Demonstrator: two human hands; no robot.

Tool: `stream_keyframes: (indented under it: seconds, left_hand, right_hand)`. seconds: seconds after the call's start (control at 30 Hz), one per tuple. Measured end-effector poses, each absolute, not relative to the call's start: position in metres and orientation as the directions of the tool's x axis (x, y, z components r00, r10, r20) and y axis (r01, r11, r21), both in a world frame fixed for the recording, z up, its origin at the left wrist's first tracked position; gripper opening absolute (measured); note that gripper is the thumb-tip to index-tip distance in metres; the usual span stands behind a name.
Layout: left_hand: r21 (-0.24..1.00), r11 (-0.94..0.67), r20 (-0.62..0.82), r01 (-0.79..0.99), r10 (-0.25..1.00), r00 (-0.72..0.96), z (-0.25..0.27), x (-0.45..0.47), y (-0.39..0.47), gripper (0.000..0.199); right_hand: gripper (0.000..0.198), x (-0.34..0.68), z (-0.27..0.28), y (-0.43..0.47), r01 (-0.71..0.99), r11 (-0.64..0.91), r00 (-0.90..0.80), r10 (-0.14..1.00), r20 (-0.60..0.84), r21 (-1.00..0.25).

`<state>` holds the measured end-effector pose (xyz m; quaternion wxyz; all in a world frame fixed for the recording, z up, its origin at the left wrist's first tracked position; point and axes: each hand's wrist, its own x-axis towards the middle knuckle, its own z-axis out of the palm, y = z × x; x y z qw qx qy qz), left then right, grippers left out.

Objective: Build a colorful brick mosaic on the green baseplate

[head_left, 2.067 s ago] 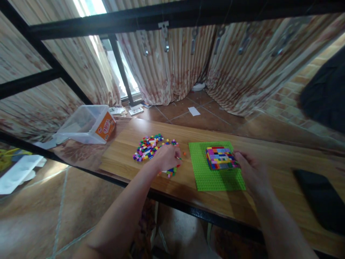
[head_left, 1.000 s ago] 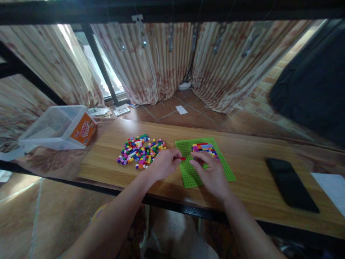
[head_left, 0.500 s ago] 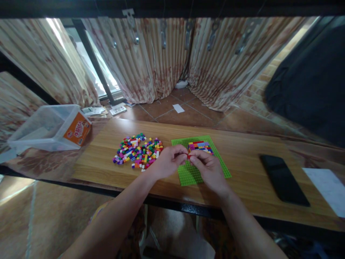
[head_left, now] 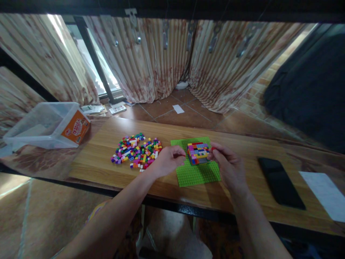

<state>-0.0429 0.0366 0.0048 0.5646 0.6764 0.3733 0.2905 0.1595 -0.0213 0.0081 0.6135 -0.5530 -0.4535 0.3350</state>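
A green studded baseplate point(head_left: 190, 176) lies on the wooden table, and on it stands a low block built of multicoloured toy bricks point(head_left: 198, 154). My right hand point(head_left: 229, 163) is closed at the block's right side, thumb and fingers pinching a small red brick point(head_left: 213, 148). Over the baseplate's left edge, my left hand point(head_left: 169, 160) is closed in a pinch, with a bit of red showing at the fingertips, apparently another small brick. Left of that hand lies a loose pile of coloured bricks point(head_left: 145, 158).
A clear plastic bin point(head_left: 40, 140) with an orange label stands at the far left. A black phone point(head_left: 281, 183) and a white sheet of paper point(head_left: 325, 194) lie to the right. Beyond the table hang patterned curtains point(head_left: 151, 64).
My hands were together over a red piece in front of the block. Now they are apart: the right has moved right with a red brick, uncovering the block, while the left stays nearly in place.
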Motion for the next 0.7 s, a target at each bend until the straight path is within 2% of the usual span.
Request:
stream_keyframes:
  seconds: [0.1,0.2,0.4,0.57,0.7]
  left_hand:
    - [0.971,-0.117,-0.021,0.211,0.831,0.556,0.002,-0.041,0.037,0.01]
    - [0.959,-0.123,-0.041,0.254,0.83,0.556,0.0,-0.04,0.038,0.02]
    - [0.923,-0.175,-0.054,0.342,0.822,0.567,-0.002,-0.039,0.038,0.026]
    - [0.894,-0.233,-0.041,0.383,0.808,0.587,0.002,-0.037,0.035,0.028]
    - [0.877,-0.255,-0.039,0.407,0.807,0.589,0.004,-0.036,0.035,0.03]
  right_hand:
    - [0.026,0.169,0.006,-0.022,0.362,0.082,0.378,0.897,0.227,-0.928]
    - [0.027,0.174,0.006,-0.023,0.514,0.054,0.363,0.891,0.274,-0.856]
    - [0.025,0.176,0.005,-0.025,0.608,0.086,0.288,0.902,0.32,-0.789]
    - [0.021,0.178,-0.002,-0.023,0.748,0.099,0.212,0.902,0.377,-0.657]
    - [0.018,0.177,-0.009,-0.021,0.796,0.145,0.132,0.906,0.402,-0.588]
